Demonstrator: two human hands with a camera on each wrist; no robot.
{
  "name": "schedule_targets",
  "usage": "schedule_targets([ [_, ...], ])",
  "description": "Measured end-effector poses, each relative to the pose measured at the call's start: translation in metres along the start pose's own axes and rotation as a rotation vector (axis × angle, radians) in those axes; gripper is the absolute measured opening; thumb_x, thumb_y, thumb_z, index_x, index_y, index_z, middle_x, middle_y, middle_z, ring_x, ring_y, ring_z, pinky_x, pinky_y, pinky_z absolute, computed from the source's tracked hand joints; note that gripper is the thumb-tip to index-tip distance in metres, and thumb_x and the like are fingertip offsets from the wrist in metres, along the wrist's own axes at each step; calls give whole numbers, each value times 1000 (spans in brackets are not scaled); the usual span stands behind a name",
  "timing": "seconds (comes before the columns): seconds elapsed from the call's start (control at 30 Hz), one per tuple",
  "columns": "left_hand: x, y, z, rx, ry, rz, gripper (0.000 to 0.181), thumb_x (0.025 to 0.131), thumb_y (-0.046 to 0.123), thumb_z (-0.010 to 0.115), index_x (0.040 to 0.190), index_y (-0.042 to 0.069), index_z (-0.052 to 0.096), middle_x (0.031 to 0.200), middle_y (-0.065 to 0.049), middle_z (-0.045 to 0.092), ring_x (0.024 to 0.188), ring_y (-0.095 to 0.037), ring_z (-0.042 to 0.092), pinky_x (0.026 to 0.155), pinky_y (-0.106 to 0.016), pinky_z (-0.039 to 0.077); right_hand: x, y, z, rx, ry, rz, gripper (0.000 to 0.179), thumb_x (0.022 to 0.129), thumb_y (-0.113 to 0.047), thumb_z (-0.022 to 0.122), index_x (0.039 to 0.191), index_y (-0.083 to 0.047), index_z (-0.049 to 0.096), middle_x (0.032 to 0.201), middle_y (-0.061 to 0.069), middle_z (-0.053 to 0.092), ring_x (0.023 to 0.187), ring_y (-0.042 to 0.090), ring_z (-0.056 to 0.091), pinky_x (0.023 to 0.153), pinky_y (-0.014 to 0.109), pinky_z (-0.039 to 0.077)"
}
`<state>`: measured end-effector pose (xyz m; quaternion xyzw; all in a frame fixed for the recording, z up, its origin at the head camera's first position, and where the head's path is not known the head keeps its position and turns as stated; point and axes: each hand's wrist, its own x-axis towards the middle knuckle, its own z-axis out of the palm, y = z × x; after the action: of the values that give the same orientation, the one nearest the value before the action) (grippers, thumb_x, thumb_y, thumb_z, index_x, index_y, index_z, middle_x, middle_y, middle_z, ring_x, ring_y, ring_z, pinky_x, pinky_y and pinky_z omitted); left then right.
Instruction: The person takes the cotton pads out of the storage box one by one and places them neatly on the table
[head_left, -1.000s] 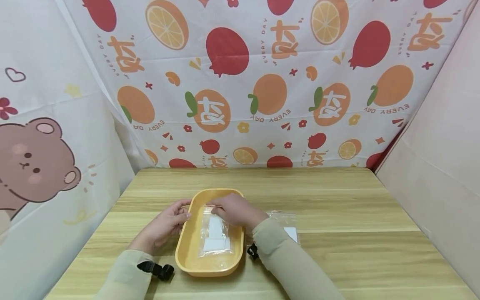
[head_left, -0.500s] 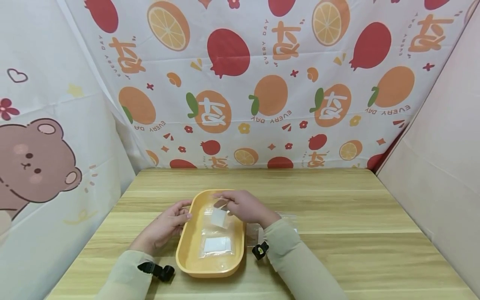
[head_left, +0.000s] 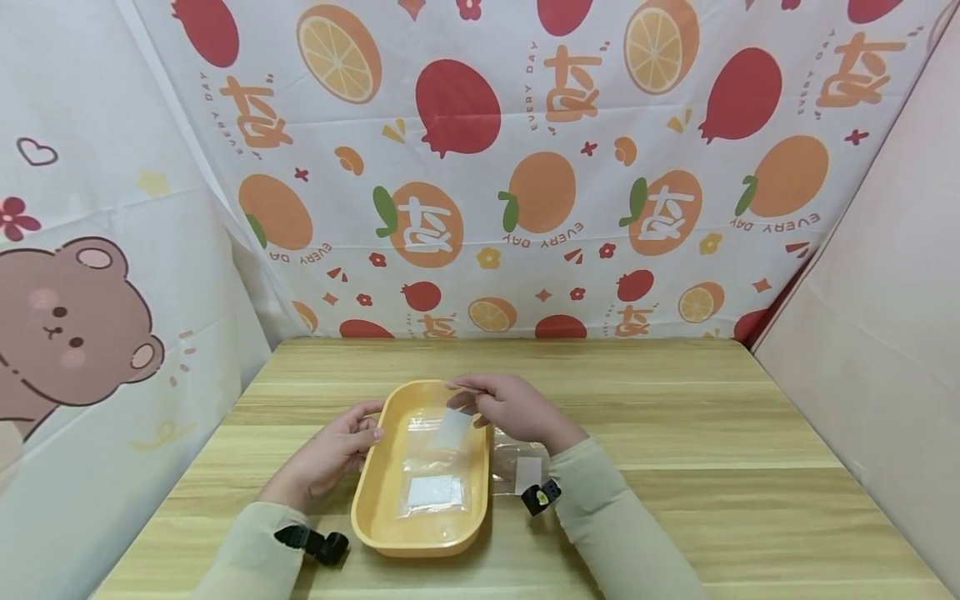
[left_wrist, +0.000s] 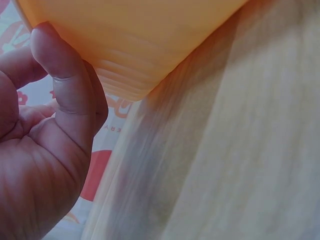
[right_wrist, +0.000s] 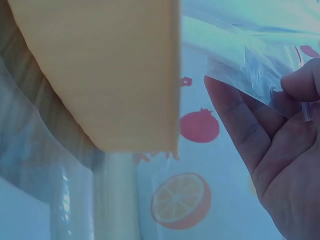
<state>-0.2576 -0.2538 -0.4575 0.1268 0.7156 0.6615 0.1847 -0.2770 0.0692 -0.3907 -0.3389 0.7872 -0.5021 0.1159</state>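
My left hand (head_left: 333, 450) holds the left side of a yellow-orange plastic tray (head_left: 365, 500) at its rim; in the left wrist view the thumb (left_wrist: 55, 55) lies against the tray's wall. My right hand (head_left: 517, 408) pinches a clear plastic bag (head_left: 454, 427) with a white piece inside, hanging over the tray's far right part. The right wrist view has the bag's film (right_wrist: 250, 65) between thumb and fingers. Inside the tray lies another clear bag (head_left: 435, 493) with a white piece; whether several overlap I cannot tell.
On the wooden table (head_left: 712, 483), right of the tray, lies a further clear bag (head_left: 528, 472) with a white piece, partly behind the right wrist. A fruit-print cloth (head_left: 540, 192) stands behind the table, with pale cloths on both sides.
My right hand has moved up and to the right, lifting one bag off those in the tray. The bag beside the tray shows more now. My left hand has stayed put.
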Motion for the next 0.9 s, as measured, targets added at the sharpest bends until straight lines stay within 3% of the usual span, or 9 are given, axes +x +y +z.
schedule_targets([
  [0.37, 1, -3, 0, -7, 11, 7, 59, 104, 10, 55, 154, -3, 24, 104, -17, 56, 82, -20, 66, 65, -33, 60, -23, 5, -24, 13, 15, -22, 47, 104, -2, 37, 146, -14, 56, 124, 6, 70, 104, 17, 69, 79, 40, 61],
  [0.63, -1, -2, 0, -3, 4, 5, 60, 105, 11, 54, 154, -4, 23, 105, -19, 55, 82, -21, 65, 65, -33, 60, -44, 11, -44, 55, 50, -18, 45, 106, -2, 39, 147, -12, 54, 124, 9, 69, 107, 21, 69, 78, 37, 61],
  [0.9, 2, -5, -2, -11, 0, 17, 60, 105, 11, 54, 154, -4, 22, 106, -19, 55, 82, -21, 65, 64, -33, 60, -68, 20, -68, 5, 84, 9, 44, 105, -2, 39, 146, -11, 56, 123, 16, 69, 106, 23, 68, 78, 36, 61],
])
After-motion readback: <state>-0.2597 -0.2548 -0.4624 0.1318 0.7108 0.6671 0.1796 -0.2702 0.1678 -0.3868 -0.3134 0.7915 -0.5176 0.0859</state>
